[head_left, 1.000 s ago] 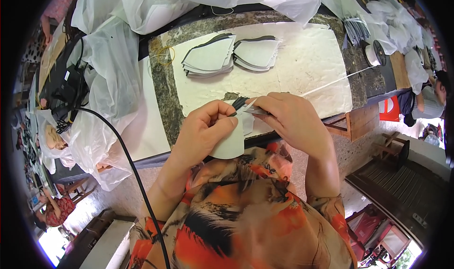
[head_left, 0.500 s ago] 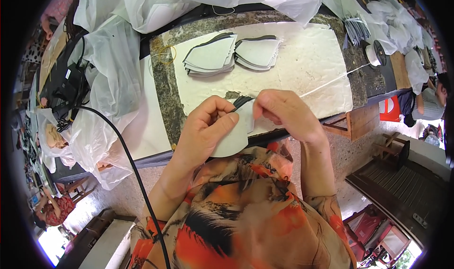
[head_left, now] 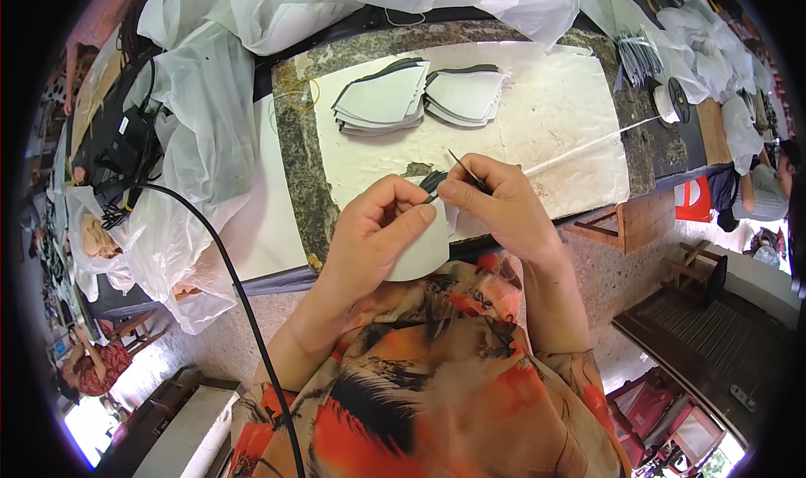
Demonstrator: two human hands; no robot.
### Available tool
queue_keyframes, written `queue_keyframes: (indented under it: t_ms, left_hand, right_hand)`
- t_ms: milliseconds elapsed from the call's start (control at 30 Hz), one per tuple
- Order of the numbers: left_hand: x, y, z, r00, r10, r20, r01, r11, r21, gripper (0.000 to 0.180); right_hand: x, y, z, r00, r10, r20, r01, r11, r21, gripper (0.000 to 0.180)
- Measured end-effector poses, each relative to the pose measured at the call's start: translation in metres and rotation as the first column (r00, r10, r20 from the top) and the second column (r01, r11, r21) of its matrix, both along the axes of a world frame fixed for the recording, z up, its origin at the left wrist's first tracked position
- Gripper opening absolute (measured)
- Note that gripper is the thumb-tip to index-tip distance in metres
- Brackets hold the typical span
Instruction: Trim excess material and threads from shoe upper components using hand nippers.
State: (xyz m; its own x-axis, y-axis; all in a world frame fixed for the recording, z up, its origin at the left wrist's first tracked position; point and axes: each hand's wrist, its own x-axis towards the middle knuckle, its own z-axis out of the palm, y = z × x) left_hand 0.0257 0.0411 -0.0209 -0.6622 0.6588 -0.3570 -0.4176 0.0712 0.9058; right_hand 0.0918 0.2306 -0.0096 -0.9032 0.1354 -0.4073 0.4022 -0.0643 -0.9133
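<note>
My left hand [head_left: 382, 230] pinches a small stack of white cut pieces [head_left: 421, 251] with rounded lower ends, near the table's front edge. Dark layers [head_left: 432, 182] fan out at the top of that stack. My right hand [head_left: 499, 205] is closed beside it, its thumb and fingertips at the stack's upper edge. A thin, dark, pointed thing [head_left: 468, 173] sticks up out of the right hand; its kind is not clear. Farther back lie two piles of similar white pieces with dark edges, a left pile [head_left: 382, 98] and a right pile [head_left: 464, 94].
A white sheet [head_left: 554, 108] covers the worn board. From a reel [head_left: 670, 102] at the right, white tape [head_left: 588, 146] runs toward my right hand. Plastic bags [head_left: 206, 117] crowd the left and back. A black cable [head_left: 227, 264] crosses in front at left.
My right hand has turned and drawn slightly down and left, and the dark pointed thing now shows in it. The left hand still grips the stack, shifted slightly right.
</note>
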Motion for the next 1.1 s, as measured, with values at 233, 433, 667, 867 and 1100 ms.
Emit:
queue_keyframes:
  t_ms: [233, 433, 667, 867, 1100]
  left_hand:
    - [-0.008, 0.000, 0.005, 0.992, -0.047, 0.117, 0.047, 0.999, 0.004, 0.012]
    - [-0.016, -0.002, 0.009, 0.974, -0.025, 0.227, 0.003, 0.995, 0.099, 0.027]
    - [-0.020, -0.019, 0.009, 0.980, -0.185, 0.069, 0.193, 0.973, -0.125, 0.021]
    - [-0.013, -0.009, 0.014, 0.975, -0.146, -0.169, 0.118, 0.980, -0.163, 0.016]
    - [-0.010, -0.011, 0.018, 0.993, -0.026, 0.113, 0.028, 0.999, -0.019, 0.031]
  right_hand:
    - [-0.001, 0.004, 0.007, 0.996, 0.052, 0.069, -0.040, 0.986, -0.160, 0.023]
    - [-0.002, 0.006, 0.001, 0.998, -0.059, -0.028, 0.053, 0.984, -0.169, 0.018]
    - [-0.002, 0.006, 0.002, 0.984, -0.155, -0.091, 0.144, 0.983, -0.113, 0.017]
    - [-0.002, 0.005, -0.011, 0.969, -0.236, -0.081, 0.222, 0.964, -0.145, 0.015]
    - [-0.015, 0.041, 0.002, 0.884, -0.451, -0.124, 0.440, 0.891, -0.107, 0.012]
